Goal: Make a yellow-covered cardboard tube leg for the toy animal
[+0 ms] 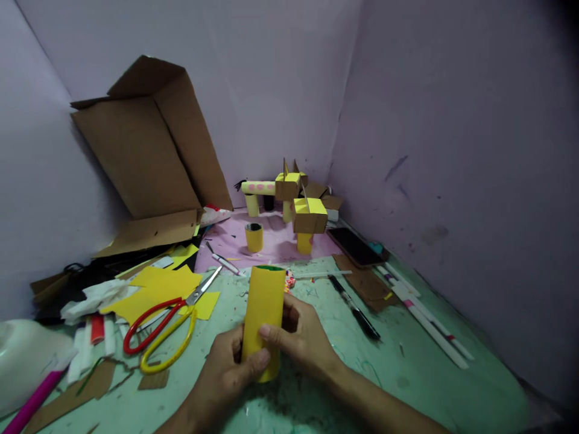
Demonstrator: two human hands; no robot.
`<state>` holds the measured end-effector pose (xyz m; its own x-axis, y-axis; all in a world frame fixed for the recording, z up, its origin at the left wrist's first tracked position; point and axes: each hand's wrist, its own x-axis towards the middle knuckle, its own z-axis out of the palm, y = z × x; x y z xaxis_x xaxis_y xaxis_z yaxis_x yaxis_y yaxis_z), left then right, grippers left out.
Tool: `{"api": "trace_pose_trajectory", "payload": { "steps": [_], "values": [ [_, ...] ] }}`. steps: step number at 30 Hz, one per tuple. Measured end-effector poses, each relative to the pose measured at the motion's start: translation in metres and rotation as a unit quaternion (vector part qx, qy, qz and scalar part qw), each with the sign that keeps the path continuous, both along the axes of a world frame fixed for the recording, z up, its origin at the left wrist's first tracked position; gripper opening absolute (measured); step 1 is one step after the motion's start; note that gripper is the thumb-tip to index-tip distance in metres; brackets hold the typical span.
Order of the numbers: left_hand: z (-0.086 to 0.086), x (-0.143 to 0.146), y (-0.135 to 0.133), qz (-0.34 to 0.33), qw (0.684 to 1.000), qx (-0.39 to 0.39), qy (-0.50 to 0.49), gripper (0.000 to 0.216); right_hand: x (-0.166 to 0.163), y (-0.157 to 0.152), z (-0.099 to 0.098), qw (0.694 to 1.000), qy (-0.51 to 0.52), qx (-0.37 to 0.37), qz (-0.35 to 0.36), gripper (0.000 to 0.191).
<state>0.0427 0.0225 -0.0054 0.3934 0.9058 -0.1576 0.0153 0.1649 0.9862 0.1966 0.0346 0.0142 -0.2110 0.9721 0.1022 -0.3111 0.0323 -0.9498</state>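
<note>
Between my hands a yellow paper tube [263, 313] is held nearly upright, its top end showing a green inside. My left hand [233, 364] wraps the lower left side, with the thumb across the front. From the right, my right hand [303, 328] grips the tube's middle, its thumb pressed on the front. Beyond the tube stand a short yellow tube [254, 238] with a dark inside and a cardboard box piece with a yellow top [310, 215] on a yellow leg. Farther back is a pale yellow animal-like figure [260, 187] with pink spots.
Scissors [169, 325] with red and yellow handles lie at left, near yellow paper scraps [156, 286]. A black pen [355, 307], a phone [355, 246] and white sticks [429, 319] lie at right. A large cardboard box [145, 144] leans on the wall at back left.
</note>
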Motion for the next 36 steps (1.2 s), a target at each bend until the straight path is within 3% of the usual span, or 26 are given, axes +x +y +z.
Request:
{"api": "trace_pose_trajectory", "payload": {
  "steps": [6,13,22,26,30,33,36],
  "values": [
    [0.008,0.005,-0.006,-0.05,0.998,-0.04,-0.022,0.045,0.003,0.0,0.007,0.999,-0.004,-0.011,-0.038,0.034],
    [0.006,0.007,-0.01,-0.008,0.999,0.021,0.025,0.046,0.004,-0.003,0.01,0.999,-0.026,-0.018,-0.041,0.028],
    [0.0,0.005,-0.011,-0.023,0.997,0.061,0.049,0.044,0.006,-0.004,0.006,0.998,-0.021,0.035,-0.042,0.034],
    [0.003,0.005,-0.012,-0.026,0.993,0.103,0.059,0.049,0.006,-0.007,0.006,0.996,-0.06,0.057,-0.044,0.036],
    [0.008,0.007,-0.014,0.014,0.993,0.094,0.076,0.049,0.006,-0.007,0.007,0.995,-0.072,0.058,-0.038,0.037],
    [0.007,0.005,-0.012,-0.008,0.996,0.078,0.037,0.048,0.008,-0.006,0.009,0.997,-0.057,0.054,-0.008,0.042],
    [0.005,-0.001,-0.007,-0.094,0.994,0.0,-0.062,0.05,0.012,-0.007,0.01,0.995,0.029,0.02,0.091,0.048]
  ]
}}
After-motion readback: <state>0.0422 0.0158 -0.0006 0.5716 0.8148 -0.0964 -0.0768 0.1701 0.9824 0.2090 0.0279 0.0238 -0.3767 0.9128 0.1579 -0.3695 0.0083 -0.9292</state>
